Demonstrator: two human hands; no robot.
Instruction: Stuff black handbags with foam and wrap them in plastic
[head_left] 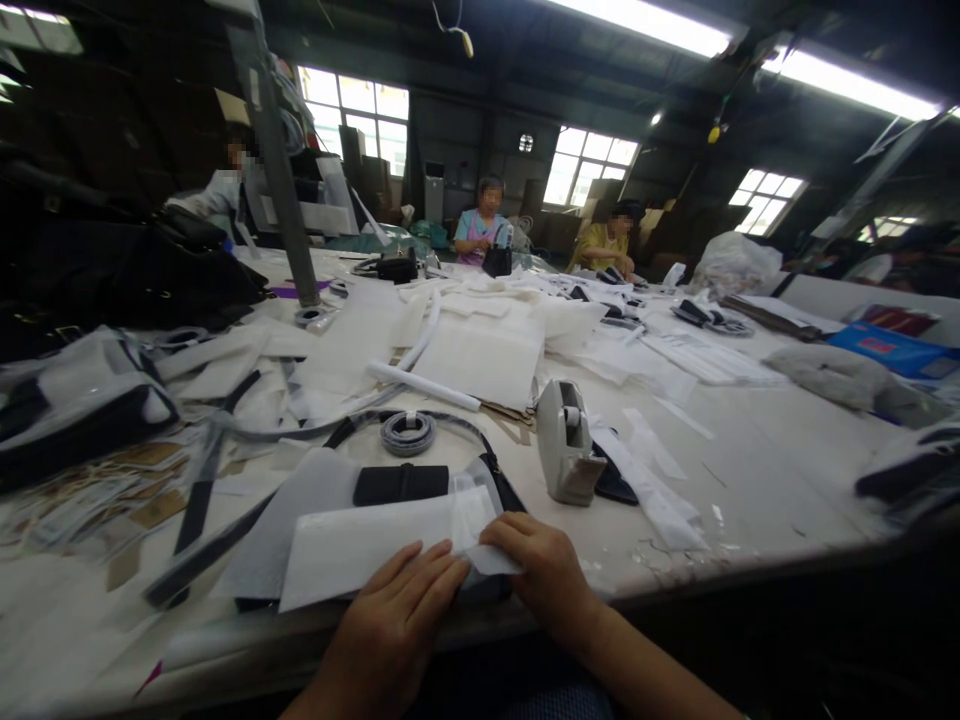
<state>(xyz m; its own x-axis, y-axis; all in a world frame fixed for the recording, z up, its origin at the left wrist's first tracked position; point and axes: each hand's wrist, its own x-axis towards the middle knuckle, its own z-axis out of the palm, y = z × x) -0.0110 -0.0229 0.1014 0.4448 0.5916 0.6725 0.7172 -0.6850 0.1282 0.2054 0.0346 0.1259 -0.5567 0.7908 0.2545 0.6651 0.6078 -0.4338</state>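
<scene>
A sheet of white foam wrap (pixel 360 545) lies at the table's front edge, over a dark bag that shows only in part. My left hand (pixel 401 620) rests on the wrap's lower edge, fingers extended and flat. To its right, my right hand (pixel 536 560) has its fingers bent round the folded end of the wrap. Just behind the wrap is a small black pouch (pixel 401 484), with a coiled strap (pixel 408 433) in clear film beyond it. A grey tape dispenser (pixel 566 445) stands behind my right hand.
Foam sheets (pixel 480 350) are heaped across the middle. Paper tags (pixel 150 510) and a wrapped dark bag (pixel 82 420) lie at the left. A metal post (pixel 277 160) rises at the back left. Several people sit across the table. A blue packet (pixel 892 350) is at the far right.
</scene>
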